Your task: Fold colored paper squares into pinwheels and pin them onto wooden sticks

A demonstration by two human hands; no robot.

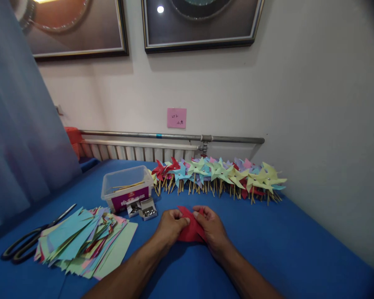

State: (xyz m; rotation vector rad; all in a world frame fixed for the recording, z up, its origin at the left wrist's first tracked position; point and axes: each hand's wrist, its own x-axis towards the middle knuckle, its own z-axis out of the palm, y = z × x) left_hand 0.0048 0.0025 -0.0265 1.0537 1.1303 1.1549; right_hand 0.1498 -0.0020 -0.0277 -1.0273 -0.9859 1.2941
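Between my hands is a sheet of red paper (190, 231), held just above the blue tabletop with parts of it lifted and bent. My left hand (171, 226) pinches its left side between thumb and fingers. On the opposite side, my right hand (212, 227) grips the paper with its thumb on top. My fingers cover parts of the edges, so any cuts there are partly hidden. Two small open boxes of metal pins (148, 209) sit to the left beyond my left hand. Behind the paper lies a long row of finished paper pinwheels (218, 170) on sticks.
A clear plastic tub (127, 182) with several wooden sticks stands at the back left. A pile of cut coloured paper (84, 241) lies at left, with large scissors (34, 238) beside it. The blue-covered table (286, 245) meets the wall on the right.
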